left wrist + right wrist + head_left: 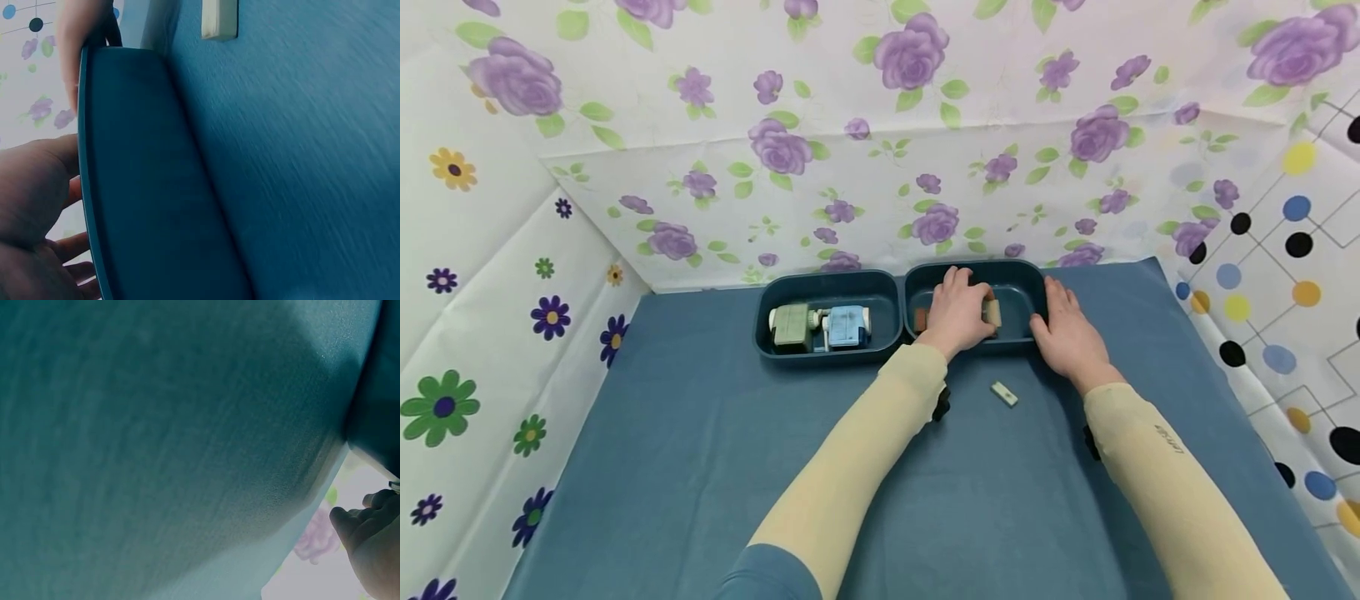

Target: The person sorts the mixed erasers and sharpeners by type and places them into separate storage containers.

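In the head view my left hand (957,310) reaches down into the right-hand dark blue bin (1026,343). It holds a brown and beige object (992,315) there, largely hidden beneath the fingers. My right hand (1070,335) rests against the right end of the same bin, fingers extended along its outside and thumb near the front corner. The left wrist view has the bin's side wall (144,175) hiding what the left hand (31,200) holds. At the lower right of the right wrist view, part of the right hand (375,540) shows beside the bin.
A matching bin (831,360) stands against it on the left, containing a green blocky toy (792,325) and a light blue one (846,325). A small pale block (1003,394) lies on the blue cloth (955,500) in front. Flower-patterned sheeting (850,192) rises behind the bins.
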Demonstrator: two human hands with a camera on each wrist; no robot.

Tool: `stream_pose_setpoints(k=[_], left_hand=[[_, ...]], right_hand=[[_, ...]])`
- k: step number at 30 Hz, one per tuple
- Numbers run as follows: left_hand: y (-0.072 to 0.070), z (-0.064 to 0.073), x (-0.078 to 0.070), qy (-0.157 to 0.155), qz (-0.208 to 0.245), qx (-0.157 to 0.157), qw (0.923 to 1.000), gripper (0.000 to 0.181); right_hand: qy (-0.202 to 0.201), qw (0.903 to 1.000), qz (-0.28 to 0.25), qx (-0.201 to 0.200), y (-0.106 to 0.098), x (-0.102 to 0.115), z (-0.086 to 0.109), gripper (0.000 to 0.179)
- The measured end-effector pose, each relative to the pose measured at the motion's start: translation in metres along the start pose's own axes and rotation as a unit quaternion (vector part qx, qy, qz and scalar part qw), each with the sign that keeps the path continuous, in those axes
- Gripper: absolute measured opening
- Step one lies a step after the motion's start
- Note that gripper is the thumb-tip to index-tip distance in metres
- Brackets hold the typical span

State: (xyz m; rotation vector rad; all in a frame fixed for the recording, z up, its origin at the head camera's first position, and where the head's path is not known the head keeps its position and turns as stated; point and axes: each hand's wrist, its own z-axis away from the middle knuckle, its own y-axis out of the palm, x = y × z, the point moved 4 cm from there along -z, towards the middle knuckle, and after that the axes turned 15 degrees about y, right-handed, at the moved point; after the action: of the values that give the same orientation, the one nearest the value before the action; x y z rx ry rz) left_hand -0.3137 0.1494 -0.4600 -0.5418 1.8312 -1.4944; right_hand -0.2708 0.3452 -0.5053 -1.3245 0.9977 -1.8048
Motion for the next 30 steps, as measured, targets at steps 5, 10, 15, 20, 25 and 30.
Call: stream_pose_setpoints(k=[5, 10, 15, 20, 25, 30], left_hand=[[0.003, -0.008, -0.009, 0.001, -0.006, 0.018, 0.9998, 0.042], [0.005, -0.011, -0.013, -0.001, -0.017, 0.033, 0.9993, 0.043], [0.007, -0.014, -0.013, -0.003, -0.021, 0.036, 0.9991, 0.044], [0.008, -0.013, -0.009, -0.003, -0.007, 0.032, 0.9994, 0.048], [0.007, -0.010, -0.006, -0.001, 0.006, 0.027, 0.9996, 0.052], [0.007, -0.009, -0.003, 0.003, 0.010, 0.022, 0.9997, 0.052]], right_hand=[[0.003, 1.0000, -0.001, -0.008, 0.001, 0.001, 0.000, 0.075], [0.007, 0.9999, -0.001, -0.008, 0.000, 0.003, -0.001, 0.076], [0.010, 0.9999, -0.003, -0.008, 0.000, 0.001, -0.001, 0.076], [0.007, 0.9999, -0.004, -0.009, 0.001, 0.003, -0.001, 0.076], [0.009, 0.9999, -0.006, -0.011, 0.001, 0.003, 0.000, 0.075], [0.010, 0.9998, -0.007, -0.013, 0.000, 0.001, 0.001, 0.075]])
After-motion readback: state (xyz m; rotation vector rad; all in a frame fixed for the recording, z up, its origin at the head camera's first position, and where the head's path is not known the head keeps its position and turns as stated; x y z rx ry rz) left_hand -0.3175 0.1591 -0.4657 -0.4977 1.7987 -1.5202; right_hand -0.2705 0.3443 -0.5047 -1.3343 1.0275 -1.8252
